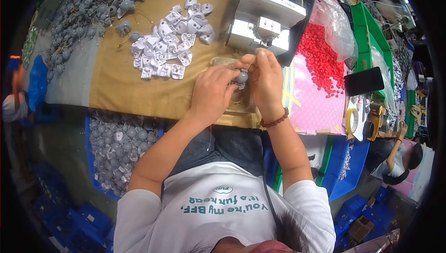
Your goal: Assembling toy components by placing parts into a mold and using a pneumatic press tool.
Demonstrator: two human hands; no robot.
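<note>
Both hands meet at the table's front edge, just below a white machine [267,13]. My left hand [211,90] closes its fingers on a small grey ball-shaped part [242,77], which has a white piece at its lower side. My right hand [267,81] is beside the ball, thumb and forefinger pinched together on what looks like a thin cord [252,62] above it. The fingertips hide part of the ball and cord. Under the hands lies a shallow tray [239,106]. Another thin cord [210,139] hangs below my left wrist.
White plastic pieces [162,43] lie heaped left of the machine, with grey corded balls [93,11] beyond. Small red pieces [320,57], a black phone [364,82] and a tape roll [352,120] are at right. A blue bin [88,146] holds grey balls. Another person [395,157] sits far right.
</note>
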